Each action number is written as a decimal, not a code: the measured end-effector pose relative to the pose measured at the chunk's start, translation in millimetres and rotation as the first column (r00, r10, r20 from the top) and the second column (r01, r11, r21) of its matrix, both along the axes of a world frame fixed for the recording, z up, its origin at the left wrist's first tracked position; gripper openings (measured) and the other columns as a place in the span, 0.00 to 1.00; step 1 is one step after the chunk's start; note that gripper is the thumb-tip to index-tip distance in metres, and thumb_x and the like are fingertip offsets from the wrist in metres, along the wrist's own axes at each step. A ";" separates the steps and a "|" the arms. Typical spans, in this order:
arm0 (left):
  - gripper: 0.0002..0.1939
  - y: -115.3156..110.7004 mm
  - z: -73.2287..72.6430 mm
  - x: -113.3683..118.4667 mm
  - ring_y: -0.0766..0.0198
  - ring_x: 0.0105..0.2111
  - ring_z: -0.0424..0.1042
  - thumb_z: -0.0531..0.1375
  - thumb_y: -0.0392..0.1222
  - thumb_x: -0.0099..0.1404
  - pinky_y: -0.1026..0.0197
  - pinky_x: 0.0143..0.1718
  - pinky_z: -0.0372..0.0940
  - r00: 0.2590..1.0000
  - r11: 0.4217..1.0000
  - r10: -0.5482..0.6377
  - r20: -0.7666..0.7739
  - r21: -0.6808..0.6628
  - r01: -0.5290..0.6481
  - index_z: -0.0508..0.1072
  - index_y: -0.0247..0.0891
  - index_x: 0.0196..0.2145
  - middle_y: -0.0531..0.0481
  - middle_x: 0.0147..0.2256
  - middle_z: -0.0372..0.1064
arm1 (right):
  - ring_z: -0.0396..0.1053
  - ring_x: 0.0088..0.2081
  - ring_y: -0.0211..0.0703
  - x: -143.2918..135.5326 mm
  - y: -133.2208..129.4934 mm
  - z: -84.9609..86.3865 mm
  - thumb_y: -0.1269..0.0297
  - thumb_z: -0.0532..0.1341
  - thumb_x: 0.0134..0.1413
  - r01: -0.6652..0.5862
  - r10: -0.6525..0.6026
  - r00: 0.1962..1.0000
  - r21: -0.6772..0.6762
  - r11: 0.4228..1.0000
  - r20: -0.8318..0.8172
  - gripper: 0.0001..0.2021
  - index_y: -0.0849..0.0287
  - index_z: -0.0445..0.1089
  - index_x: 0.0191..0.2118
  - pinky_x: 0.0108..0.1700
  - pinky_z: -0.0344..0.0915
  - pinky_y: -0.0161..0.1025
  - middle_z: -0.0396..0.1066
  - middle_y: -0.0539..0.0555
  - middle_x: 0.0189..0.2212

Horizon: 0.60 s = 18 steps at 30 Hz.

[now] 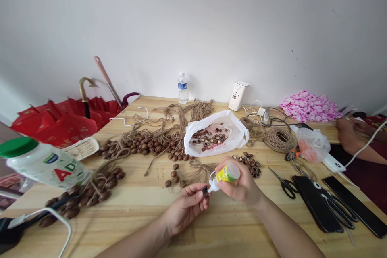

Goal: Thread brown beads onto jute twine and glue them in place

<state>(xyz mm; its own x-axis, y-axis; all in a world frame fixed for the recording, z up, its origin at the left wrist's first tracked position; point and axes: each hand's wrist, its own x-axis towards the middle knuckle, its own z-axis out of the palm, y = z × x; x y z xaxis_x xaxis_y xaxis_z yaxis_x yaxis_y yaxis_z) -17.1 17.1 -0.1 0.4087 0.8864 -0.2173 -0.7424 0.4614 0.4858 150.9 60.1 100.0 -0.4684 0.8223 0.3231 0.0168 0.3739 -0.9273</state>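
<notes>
Taking the two hands as the middle of the dial, the left hand (185, 209) pinches a small dark shell (205, 190) between thumb and fingertips, close over the wooden table (211, 225). The right hand (240, 185) has its fingers wrapped around a squeeze bottle (229, 172) with a yellow and green label, tipped so that its white nozzle (214, 186) points down toward nine o'clock, right at the shell; I cannot tell whether the tip touches it. At twelve o'clock an open white plastic bag (193, 151) holds many brown shells, some showing pale insides. A loose heap of shells (254, 166) lies near the right hand at one o'clock, and a coil of cord (280, 140) sits at two. Small scissors (286, 184) and a black phone (316, 205) lie at three, with another person's arm (352, 139) farther off at two. Bunches of brown nuts on cords (148, 144) spread toward ten and eleven, and a green-lidded white jar (45, 165) leans at nine
</notes>
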 end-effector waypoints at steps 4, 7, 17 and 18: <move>0.11 -0.7 -0.3 -0.1 0.69 0.24 0.71 0.68 0.32 0.48 0.66 0.29 0.64 1.000 1.000 0.006 -0.002 0.006 -0.006 0.77 0.33 0.33 0.47 0.27 0.74 | 0.62 0.27 0.37 -1.3 -1.0 0.4 0.66 0.63 0.45 0.078 -0.078 0.997 -0.021 0.997 -0.021 0.09 0.60 0.66 0.36 0.29 0.61 0.34 0.65 0.51 0.28; 0.12 -0.4 -0.4 -0.2 0.69 0.24 0.71 0.68 0.32 0.48 0.66 0.30 0.64 1.000 1.000 0.007 -0.011 0.008 -0.007 0.77 0.33 0.33 0.48 0.27 0.74 | 0.61 0.27 0.37 -3.3 -1.1 -1.1 0.66 0.63 0.45 0.103 -0.104 0.995 -0.054 0.993 -0.010 0.09 0.59 0.66 0.35 0.28 0.60 0.33 0.64 0.50 0.27; 0.12 -0.4 -0.3 0.5 0.69 0.25 0.72 0.68 0.31 0.48 0.67 0.31 0.66 1.000 1.000 0.006 -0.019 -0.005 -0.006 0.77 0.33 0.33 0.48 0.27 0.75 | 0.64 0.28 0.37 -5.6 -1.5 -8.5 0.64 0.64 0.46 0.068 -0.078 0.995 -0.156 0.985 -0.058 0.10 0.59 0.66 0.36 0.30 0.63 0.33 0.66 0.51 0.28; 0.12 -0.3 -0.3 0.7 0.69 0.25 0.72 0.68 0.31 0.47 0.67 0.31 0.66 1.000 1.000 0.005 -0.018 -0.005 -0.005 0.77 0.33 0.33 0.48 0.27 0.75 | 0.64 0.28 0.37 -5.7 -1.4 -8.3 0.64 0.64 0.46 0.066 -0.076 0.995 -0.159 0.985 -0.060 0.10 0.59 0.66 0.36 0.30 0.63 0.34 0.67 0.51 0.28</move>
<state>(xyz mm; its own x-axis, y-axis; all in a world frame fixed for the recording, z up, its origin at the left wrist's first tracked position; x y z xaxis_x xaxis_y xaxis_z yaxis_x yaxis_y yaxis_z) -16.4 16.8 -0.4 0.4003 0.8873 -0.2291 -0.7359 0.4603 0.4967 145.1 58.6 91.6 -0.3889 0.8958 0.2153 -0.0242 0.2237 -0.9744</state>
